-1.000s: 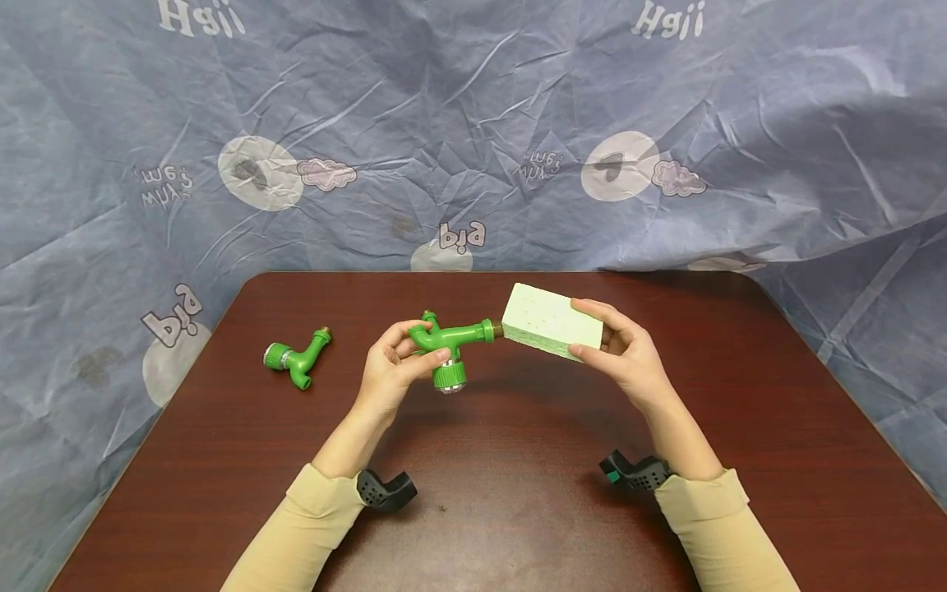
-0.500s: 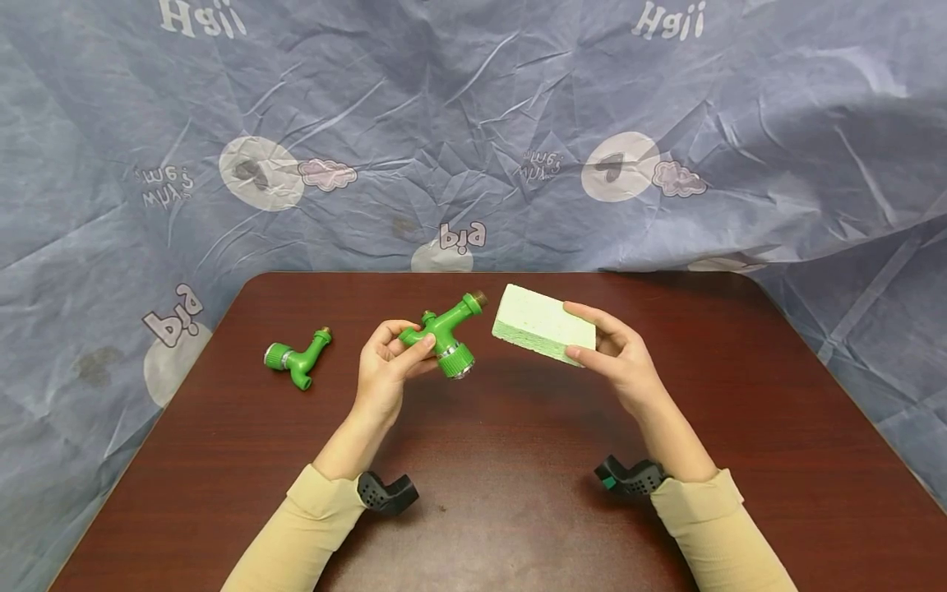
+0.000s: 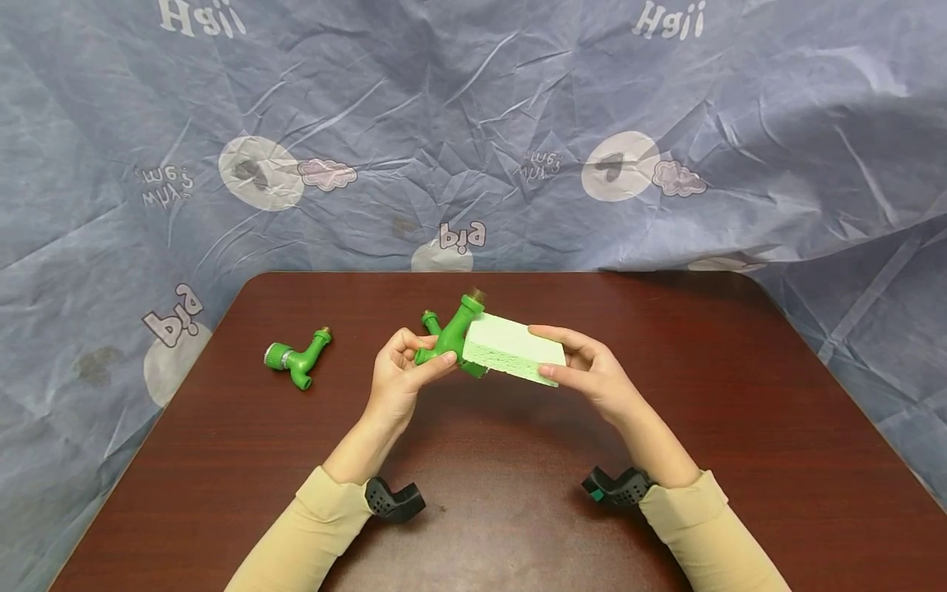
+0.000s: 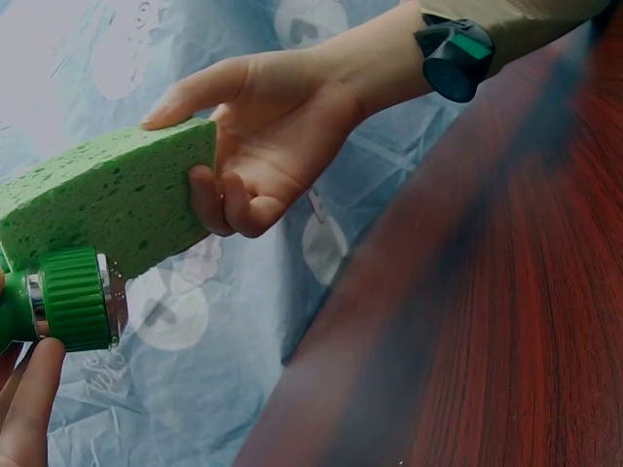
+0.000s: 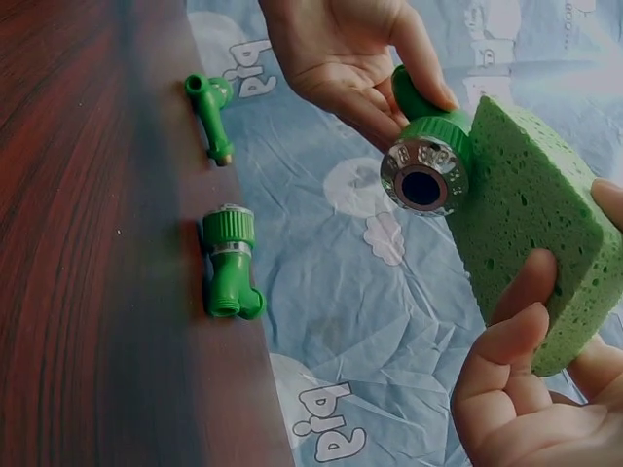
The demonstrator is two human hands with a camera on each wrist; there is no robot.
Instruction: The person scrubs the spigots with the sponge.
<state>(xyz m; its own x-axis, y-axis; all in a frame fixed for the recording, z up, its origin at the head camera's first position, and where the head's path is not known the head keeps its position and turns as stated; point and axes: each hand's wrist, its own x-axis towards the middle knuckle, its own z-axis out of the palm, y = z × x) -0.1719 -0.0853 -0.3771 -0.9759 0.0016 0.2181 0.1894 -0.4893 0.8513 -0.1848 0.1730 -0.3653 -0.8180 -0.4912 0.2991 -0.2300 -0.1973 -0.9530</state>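
Observation:
My left hand (image 3: 399,374) grips a green plastic tap (image 3: 451,335) by its spout end, thumb in front, with the brass-threaded end pointing up and away. My right hand (image 3: 592,370) holds a light green sponge (image 3: 510,349) by its right end, between thumb and fingers. The sponge's left end lies against the tap's body and covers part of its ribbed knob in the head view. In the left wrist view the knob (image 4: 76,297) shows below the sponge (image 4: 117,199). The right wrist view shows the tap's silver-ringed collar (image 5: 424,177) beside the sponge's porous face.
A second green tap (image 3: 297,359) lies on the dark red-brown table (image 3: 473,493) at the left. Another green tap (image 3: 430,321) lies behind the held one, mostly hidden by it. A blue printed cloth (image 3: 473,123) hangs behind the table's far edge.
The sponge moved away from the tap's threaded end, then left and down against its body. The tap turned from lying nearly level to threaded end up. Both hands keep their holds.

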